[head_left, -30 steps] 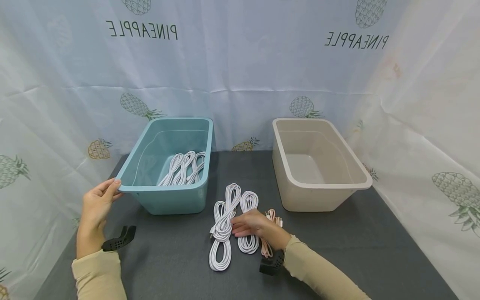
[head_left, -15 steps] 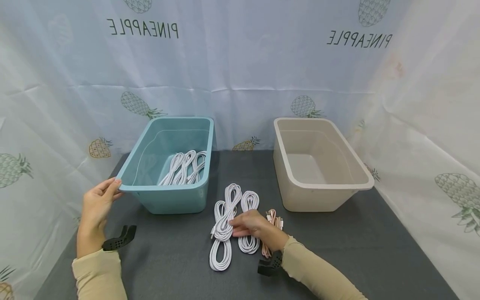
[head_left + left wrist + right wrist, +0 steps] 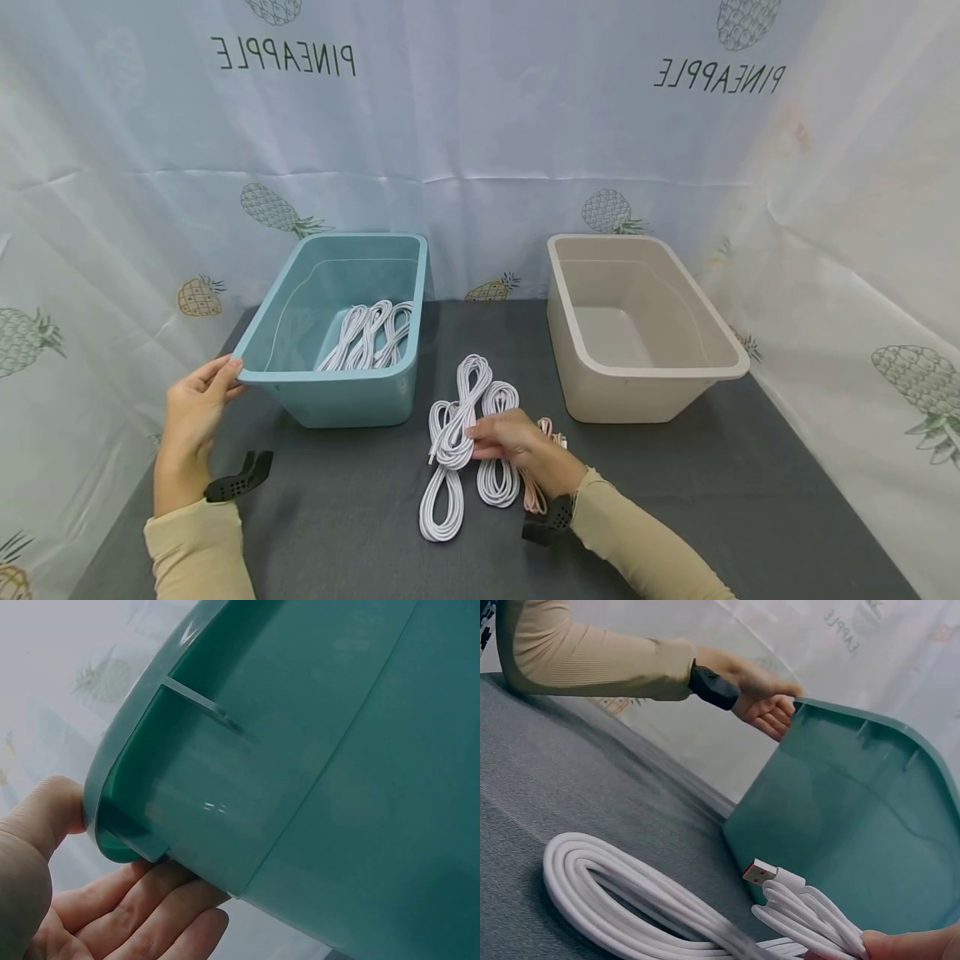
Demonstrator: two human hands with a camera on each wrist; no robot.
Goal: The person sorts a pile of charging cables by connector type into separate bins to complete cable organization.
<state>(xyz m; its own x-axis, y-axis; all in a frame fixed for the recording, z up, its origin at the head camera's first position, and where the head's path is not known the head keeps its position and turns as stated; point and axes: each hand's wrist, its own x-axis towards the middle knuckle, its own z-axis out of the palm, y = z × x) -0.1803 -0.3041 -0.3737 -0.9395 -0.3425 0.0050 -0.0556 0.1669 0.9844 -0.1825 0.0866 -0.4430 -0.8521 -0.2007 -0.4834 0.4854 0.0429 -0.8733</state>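
Note:
At the near left corner of the teal bin [image 3: 345,400], my left hand [image 3: 197,404] grips the rim, thumb on the outside of the lip and fingers beneath, as the left wrist view shows. My right hand [image 3: 513,443] pinches a coiled white USB cable [image 3: 463,417] at its middle; its metal plug [image 3: 760,871] shows in the right wrist view. Partly under the held cable lies another white coil [image 3: 442,512]. A third white coil [image 3: 498,483] sits just beyond the right hand, partly hidden by it. A pinkish cable [image 3: 534,496] lies behind the right wrist.
Several white coiled cables [image 3: 367,333] lie inside the teal bin. To the right stands a beige bin [image 3: 630,396] with its bottom bare. Both stand on a dark grey table cloth [image 3: 345,517], with a pineapple-print curtain [image 3: 480,125] behind.
My right hand has closed on the white USB cable and raised it slightly, up and away from me in the head view. The left hand has stayed on the teal bin's rim.

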